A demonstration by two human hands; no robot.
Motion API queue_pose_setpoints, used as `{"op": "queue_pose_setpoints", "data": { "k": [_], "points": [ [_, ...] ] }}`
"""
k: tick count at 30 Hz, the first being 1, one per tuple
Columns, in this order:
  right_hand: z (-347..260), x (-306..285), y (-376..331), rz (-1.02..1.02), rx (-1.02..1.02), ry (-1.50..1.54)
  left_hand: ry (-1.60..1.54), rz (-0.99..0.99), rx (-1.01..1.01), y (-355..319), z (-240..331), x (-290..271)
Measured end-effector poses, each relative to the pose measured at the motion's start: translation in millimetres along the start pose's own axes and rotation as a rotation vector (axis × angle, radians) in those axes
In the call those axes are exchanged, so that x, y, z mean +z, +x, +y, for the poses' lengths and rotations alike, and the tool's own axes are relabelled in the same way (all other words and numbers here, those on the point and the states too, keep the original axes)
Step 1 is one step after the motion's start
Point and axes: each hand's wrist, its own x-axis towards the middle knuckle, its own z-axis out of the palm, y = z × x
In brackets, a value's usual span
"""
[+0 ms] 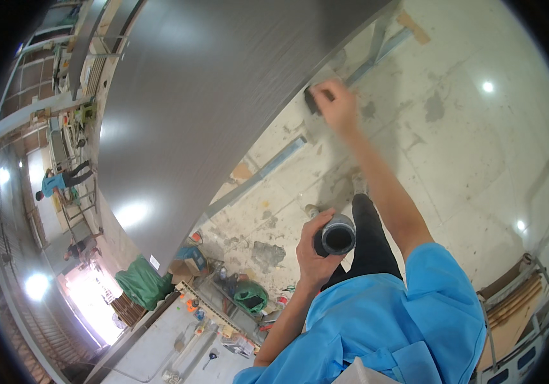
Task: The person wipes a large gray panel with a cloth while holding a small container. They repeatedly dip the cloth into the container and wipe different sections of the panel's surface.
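A large dark grey panel [223, 83] with a brushed sheen stretches across the upper middle. My right hand [339, 109] is at its right edge, fingers closed on a small dark block [311, 102], perhaps a sponge or pad. Motion slightly blurs that hand, and I cannot tell whether the block touches the panel's edge. Close to my body, my left hand [313, 253] wraps round an open grey can [339, 239]. The can's mouth faces up, and its inside looks dark.
Metal support bars [265, 169] show beneath the panel over a stained tiled floor [440, 147]. At lower left stands a cluttered white table [159, 345] near a green bag [143, 283]. Boards lean on a rack [511, 307] at lower right. Another person [57, 184] stands far left.
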Motion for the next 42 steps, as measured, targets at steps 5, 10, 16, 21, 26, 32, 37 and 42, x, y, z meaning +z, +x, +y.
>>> {"op": "queue_pose_setpoints", "data": {
  "k": [5, 10, 16, 21, 26, 32, 37, 42],
  "points": [
    [2.8, -1.0, 0.6, -0.14, -0.059, 0.078, 0.008, -0.016, 0.026, 5.1, 1.4, 5.6],
    [18.1, -24.3, 41.6, 0.191, 0.173, 0.035, -0.024, -0.019, 0.018, 5.9, 2.6, 7.7],
    [16.9, -25.2, 30.0, -0.14, -0.085, 0.025, -0.005, -0.052, 0.008, 12.4, 4.4, 13.4],
    [22.6, -40.3, 56.9, 0.124, 0.209, -0.02, 0.038, -0.049, 0.016, 15.4, 7.3, 16.6],
    [9.1, -79.8, 142.2, 0.353, -0.154, -0.06, 0.026, -0.057, 0.025, 13.5, 3.3, 14.5],
    [10.3, -75.7, 207.9, 0.21, -0.522, -0.375, 0.038, -0.039, 0.0, 9.4, -4.8, 7.8],
    [10.5, -10.6, 125.2, -0.087, -0.624, -0.287, 0.023, -0.034, 0.024, 8.2, -5.7, 2.3],
    [-59.3, 36.6, -15.8, -0.586, -0.187, 0.291, 0.009, -0.017, 0.065, 5.2, 2.3, -1.7]
  ]
}}
